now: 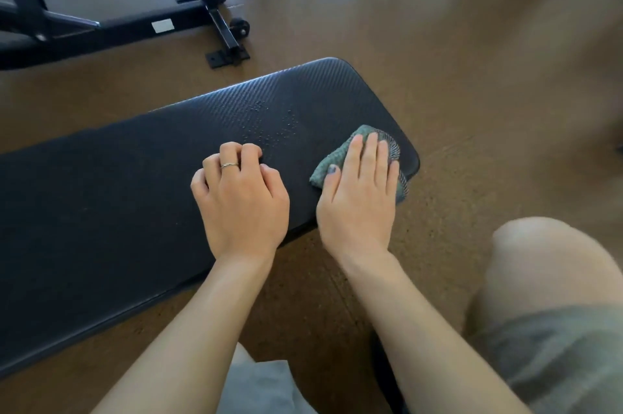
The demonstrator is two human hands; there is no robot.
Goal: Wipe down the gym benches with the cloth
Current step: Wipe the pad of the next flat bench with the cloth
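A black padded gym bench (118, 198) stretches from the lower left to the middle right of the head view. Small droplets sit on the pad near its right end. A green cloth (391, 147) lies at the bench's right end, close to the near edge. My right hand (360, 191) presses flat on the cloth with straight fingers. My left hand (239, 198) rests on the pad just left of it, fingers curled under, holding nothing, a ring on one finger.
A black metal frame (141, 26) with small wheels stands on the floor beyond the bench at the upper left. Brown speckled flooring (472, 59) surrounds the bench. My bare knee (546, 265) is at the lower right.
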